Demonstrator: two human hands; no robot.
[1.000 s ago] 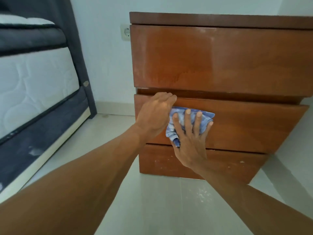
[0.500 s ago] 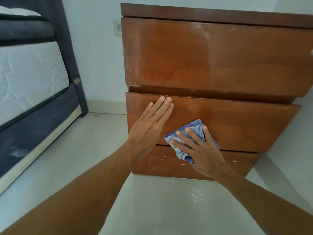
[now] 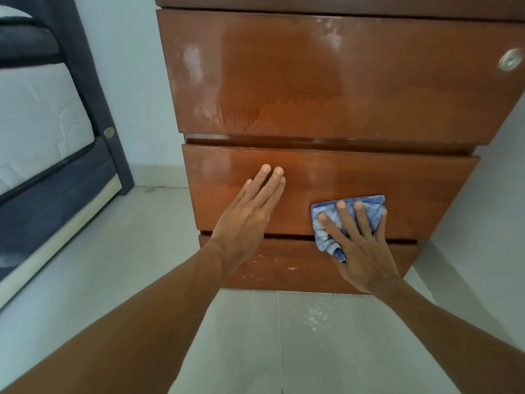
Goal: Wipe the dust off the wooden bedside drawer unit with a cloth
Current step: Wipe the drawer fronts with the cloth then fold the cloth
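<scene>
Head view: the cloth (image 3: 372,206) is pressed flat by the spread right hand (image 3: 362,253) on the middle drawer (image 3: 414,189), whose length runs sideways, while the left hand (image 3: 247,220) is laid flat and empty to its left.

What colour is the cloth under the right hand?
The cloth is blue with faint white mottling, clearest in the head view.

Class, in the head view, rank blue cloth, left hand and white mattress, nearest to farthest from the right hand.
1. Blue cloth, under the right hand, on the middle drawer.
2. Left hand, flat on that drawer, leftward.
3. White mattress, far left.
</scene>
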